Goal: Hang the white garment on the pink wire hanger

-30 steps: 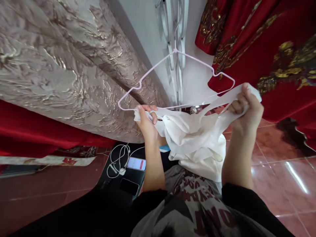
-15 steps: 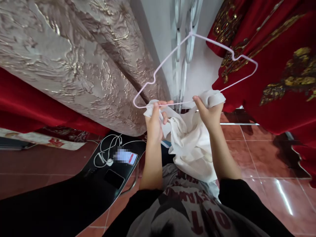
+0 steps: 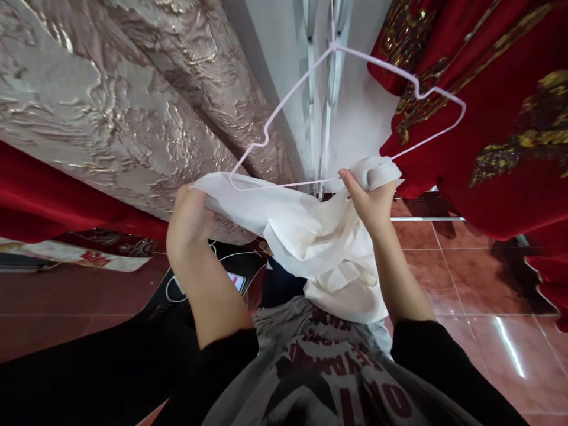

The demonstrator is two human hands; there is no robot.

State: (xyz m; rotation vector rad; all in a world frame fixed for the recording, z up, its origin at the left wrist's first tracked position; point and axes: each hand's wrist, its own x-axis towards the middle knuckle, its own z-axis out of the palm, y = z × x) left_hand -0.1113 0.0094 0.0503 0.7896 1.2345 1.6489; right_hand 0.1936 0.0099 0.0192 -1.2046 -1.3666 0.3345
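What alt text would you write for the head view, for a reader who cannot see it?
The left hand and right hand stretch a white garment along the bottom bar of a pale wire hanger. Beige brocade fabric hangs to the left, red gold-embroidered fabric to the right, above a reddish tiled floor.

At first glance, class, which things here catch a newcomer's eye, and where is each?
A white garment stretches between left hand and right hand at centre, against the bottom bar of a pale wire hanger. Red gold-embroidered cloth hangs at right; shiny beige brocade fills the upper left.
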